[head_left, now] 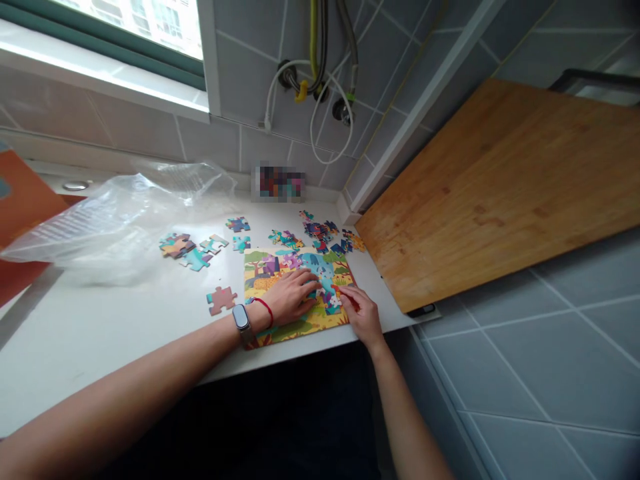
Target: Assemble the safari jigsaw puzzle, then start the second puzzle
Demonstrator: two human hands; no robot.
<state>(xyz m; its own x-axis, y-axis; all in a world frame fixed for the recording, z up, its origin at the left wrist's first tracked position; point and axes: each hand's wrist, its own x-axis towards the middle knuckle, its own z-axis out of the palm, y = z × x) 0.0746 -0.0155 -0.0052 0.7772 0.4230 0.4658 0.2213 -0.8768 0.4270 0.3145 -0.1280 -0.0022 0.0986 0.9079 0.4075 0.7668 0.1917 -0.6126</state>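
A colourful jigsaw puzzle [313, 324] with animals on a yellow and green ground lies near the counter's front edge. My left hand [293, 297] rests palm down across its middle with the fingers stretched out, covering part of the picture. At the puzzle's right side, my right hand [365, 317] pinches the edge of a blue and white puzzle piece [332, 301] between thumb and fingers. How far that piece is seated is hidden by the fingers. A single reddish-brown piece [221, 301] lies left of the puzzle.
Loose pieces [320, 231] lie behind the puzzle, with another small pile [186, 251] at back left. Crumpled clear plastic [125, 213] covers the counter's left side, beside an orange box [25, 207]. A wooden board [500, 200] leans at right. Hoses [320, 53] hang on the wall.
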